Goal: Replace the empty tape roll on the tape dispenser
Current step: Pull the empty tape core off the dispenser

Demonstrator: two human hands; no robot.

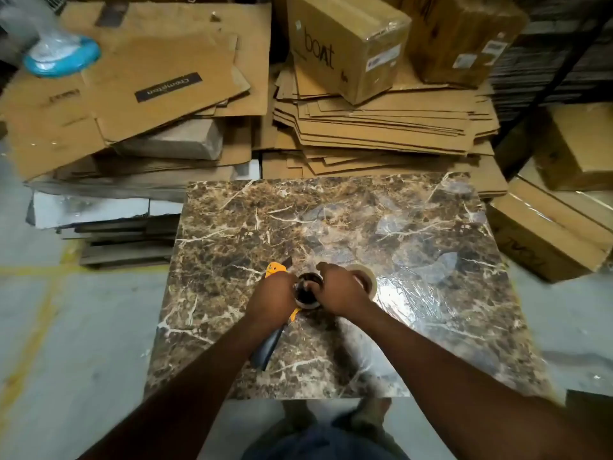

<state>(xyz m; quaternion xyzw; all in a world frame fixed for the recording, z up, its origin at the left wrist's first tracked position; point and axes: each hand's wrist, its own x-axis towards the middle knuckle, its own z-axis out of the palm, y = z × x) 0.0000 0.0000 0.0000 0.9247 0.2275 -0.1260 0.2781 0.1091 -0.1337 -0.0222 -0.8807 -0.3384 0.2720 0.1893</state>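
Note:
An orange tape dispenser point(276, 269) with a dark handle lies on the marble-patterned table point(331, 220). My left hand point(270, 302) presses down on its body, covering most of it. My right hand point(338, 292) grips the roll point(306, 287) mounted on the dispenser's dark hub, thumb and fingers around its rim. Whether that roll carries tape cannot be told. A second, pale tape roll point(366, 277) lies flat on the table just right of my right hand, partly hidden behind it.
Stacks of flattened cardboard point(381, 127) and sealed boxes point(345, 41) crowd the far side. More boxes point(547, 234) sit at the right. A blue-based object in plastic wrap point(61, 56) rests at far left. Shiny plastic film point(414, 300) covers the table's right part.

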